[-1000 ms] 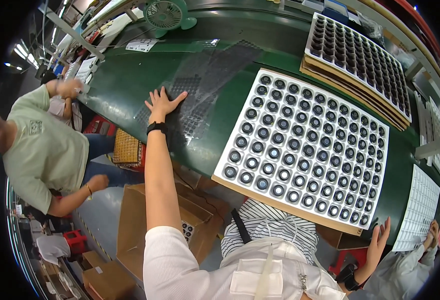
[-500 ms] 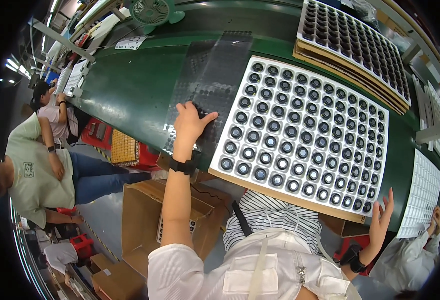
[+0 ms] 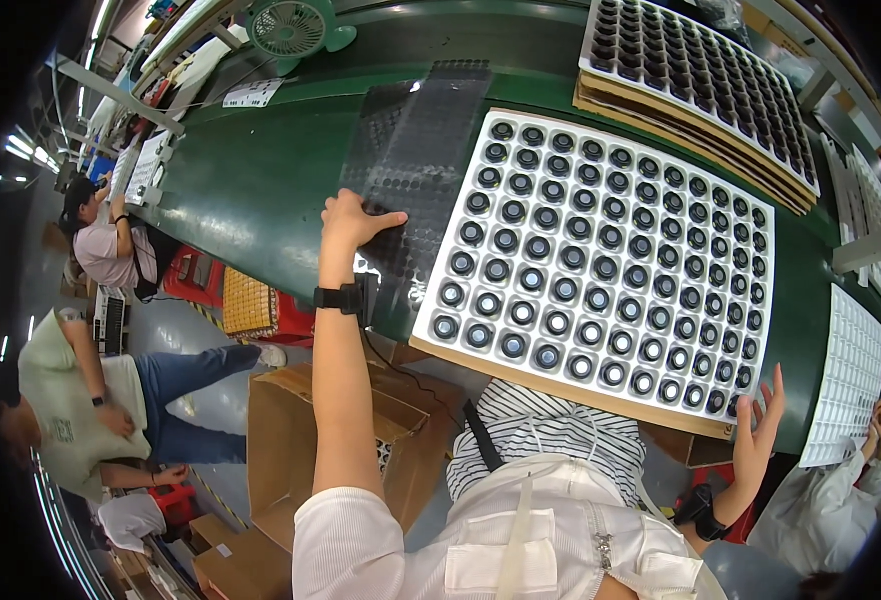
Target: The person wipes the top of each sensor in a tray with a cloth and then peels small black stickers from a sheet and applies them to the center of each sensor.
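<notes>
Across the green desk, left of the white tray, lies spotted film.
I judge film-handling is in hand, calling next for a pinch; it lies between tray and left grip, digits apart, contact unclear; my right grip is spread beside the tray's near-right corner.

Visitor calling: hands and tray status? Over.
Left hand at left edge of plastic sheeting. Right hand open by near-right corner of white tray. Green fan beyond, likely no obstacle.

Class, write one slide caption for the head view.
Left hand by dotted clear film, right hand beside white tray of dark round parts.
</notes>
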A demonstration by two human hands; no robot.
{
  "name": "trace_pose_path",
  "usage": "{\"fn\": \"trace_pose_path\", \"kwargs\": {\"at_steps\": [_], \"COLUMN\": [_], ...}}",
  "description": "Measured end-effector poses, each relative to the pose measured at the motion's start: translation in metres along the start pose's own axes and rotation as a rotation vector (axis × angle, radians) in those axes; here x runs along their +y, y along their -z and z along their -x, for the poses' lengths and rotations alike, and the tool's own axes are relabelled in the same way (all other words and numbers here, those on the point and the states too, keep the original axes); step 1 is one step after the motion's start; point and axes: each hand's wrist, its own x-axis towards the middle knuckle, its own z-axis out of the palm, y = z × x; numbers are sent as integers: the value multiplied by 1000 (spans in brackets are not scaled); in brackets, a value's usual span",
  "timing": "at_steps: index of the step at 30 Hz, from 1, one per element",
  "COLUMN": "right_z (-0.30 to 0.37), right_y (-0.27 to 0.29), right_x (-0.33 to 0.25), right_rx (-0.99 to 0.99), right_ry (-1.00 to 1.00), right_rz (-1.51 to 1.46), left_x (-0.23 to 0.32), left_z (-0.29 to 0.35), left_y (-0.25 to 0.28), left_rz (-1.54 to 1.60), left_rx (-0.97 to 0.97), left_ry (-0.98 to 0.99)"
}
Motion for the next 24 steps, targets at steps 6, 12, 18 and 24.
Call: {"fn": "trace_pose_path", "kwargs": {"at_steps": [6,12,18,24], "right_z": [-7,-15,-2,1], "right_y": [-12,-32,-98,-174], "right_x": [-24,-60,-139,-188], "right_rx": [8,62,-453,-894], "right_ry": [105,201,259,493], "right_rz": [-39,-169,-566,-471], "left_x": [-21,-40,-61,-20], "left_z": [-16,-24,-15,4], "left_y": [7,33,28,38], "left_rz": [201,329,443,334], "left_rx": [-261,-419,-45,275], "left_ry": [130,-42,-368,-548]}}
